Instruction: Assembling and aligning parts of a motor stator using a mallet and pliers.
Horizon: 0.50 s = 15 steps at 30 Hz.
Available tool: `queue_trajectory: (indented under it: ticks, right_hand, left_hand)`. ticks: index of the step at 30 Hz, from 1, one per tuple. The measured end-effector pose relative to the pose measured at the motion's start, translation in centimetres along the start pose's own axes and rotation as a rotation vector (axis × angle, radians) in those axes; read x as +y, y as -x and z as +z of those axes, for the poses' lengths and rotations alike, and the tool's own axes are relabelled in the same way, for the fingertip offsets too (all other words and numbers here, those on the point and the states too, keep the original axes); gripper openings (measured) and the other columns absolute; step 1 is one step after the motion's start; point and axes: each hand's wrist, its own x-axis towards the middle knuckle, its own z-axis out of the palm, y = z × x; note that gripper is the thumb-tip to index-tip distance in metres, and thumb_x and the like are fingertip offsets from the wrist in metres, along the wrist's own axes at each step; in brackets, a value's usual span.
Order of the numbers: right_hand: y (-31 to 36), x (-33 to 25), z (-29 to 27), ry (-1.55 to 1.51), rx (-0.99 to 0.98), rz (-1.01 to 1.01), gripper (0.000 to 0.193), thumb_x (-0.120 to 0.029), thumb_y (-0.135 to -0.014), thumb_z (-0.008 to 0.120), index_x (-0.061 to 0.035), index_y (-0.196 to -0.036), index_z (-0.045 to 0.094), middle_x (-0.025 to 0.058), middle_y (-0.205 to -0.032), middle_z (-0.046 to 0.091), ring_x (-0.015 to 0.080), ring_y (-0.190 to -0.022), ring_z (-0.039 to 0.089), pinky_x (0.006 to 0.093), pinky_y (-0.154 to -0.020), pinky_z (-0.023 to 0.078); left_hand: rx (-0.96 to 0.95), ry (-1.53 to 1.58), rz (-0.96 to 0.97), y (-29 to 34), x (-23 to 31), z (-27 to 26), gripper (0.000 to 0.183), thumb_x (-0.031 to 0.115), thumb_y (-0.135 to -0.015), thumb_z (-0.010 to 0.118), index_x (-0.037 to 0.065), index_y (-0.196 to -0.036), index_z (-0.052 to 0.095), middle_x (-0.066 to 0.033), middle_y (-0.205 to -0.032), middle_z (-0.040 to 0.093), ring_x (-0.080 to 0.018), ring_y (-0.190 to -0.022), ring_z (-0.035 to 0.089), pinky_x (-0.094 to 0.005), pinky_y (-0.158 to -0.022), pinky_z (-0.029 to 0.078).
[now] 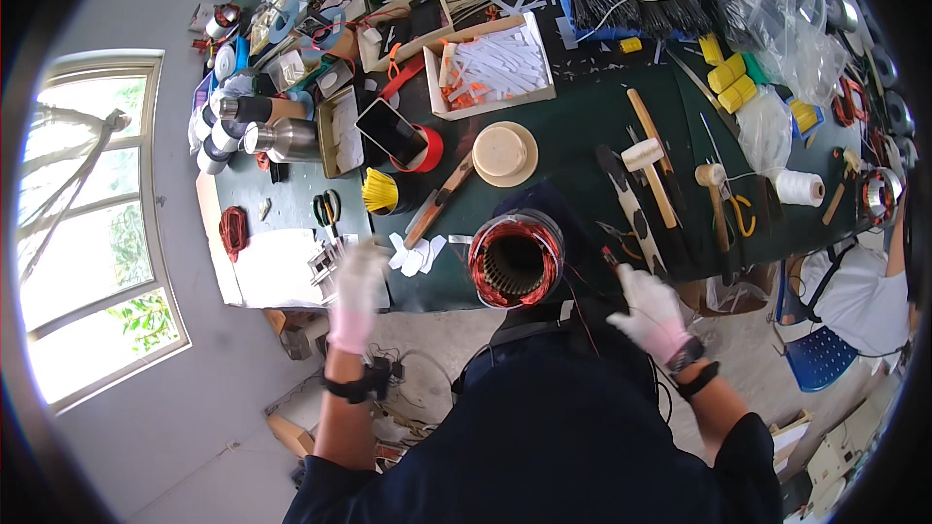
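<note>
L hand [357, 293]: gloved, blurred, raised at the near table edge. Grip state cannot be told through the blur; nothing seen in it. It sits over/just beside small metal parts [323, 262] and white paper slips [416, 254] at the edge of the green table mat [573, 121].

R hand [649, 311]: gloved, fingers spread, released, holding nothing. Wrist carries a dark band. It hangs just off the near table edge, close to a set of pliers [621, 238].

Wound stator [515, 258]: copper-red coil ring round a dark slotted bore, standing at the near edge between both hands, bore facing up toward the camera, so its long axis runs roughly vertical. It lies to the right of the L hand and to the left and slightly ahead of the R hand. The R hand looks a little nearer; neither touches it. Thin leads trail from it toward the R side.

Further out: cream plastic lid [505, 152] beyond the stator, yellow bundle of ties [381, 191], phone [391, 131] leaning on a red tape roll, wooden mallets [649, 157], white string spool [799, 187], tray of white strips [495, 68], steel flask [282, 139] at far left.

Another person's sleeve shows at the right rim, apart from the work.
</note>
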Motion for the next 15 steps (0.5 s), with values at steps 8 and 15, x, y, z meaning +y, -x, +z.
queue_trajectory:
  ticks: [8,15]
  right_hand:
    - [-8.3,-6.1,-2.8,-0.827,0.165,-0.209,0.054,-0.018,-0.096,0.079,-0.0032,-0.145,0.060,0.0099,-0.090,0.069,0.0186,-0.076,0.067,0.0316,-0.073,0.055]
    - [-12.2,-6.3,-5.0,-1.320,-0.089,0.200,0.027,-0.024,-0.110,0.058,-0.0028,-0.099,0.070,0.0019,-0.072,0.065,0.0081,-0.056,0.061,0.0259,-0.054,0.050]
  left_hand:
    - [-0.260,0.125,0.225,-2.2,5.6,12.4,0.098,0.023,-0.074,0.092,-0.005,-0.155,0.045,-0.0267,-0.149,0.057,-0.0396,-0.145,0.051,-0.0444,-0.124,0.038]
    - [-0.075,0.208,0.203,-4.5,6.1,14.3,0.030,0.013,-0.095,0.075,-0.001,-0.122,0.072,-0.0146,-0.114,0.075,-0.0288,-0.106,0.070,-0.0369,-0.096,0.054]
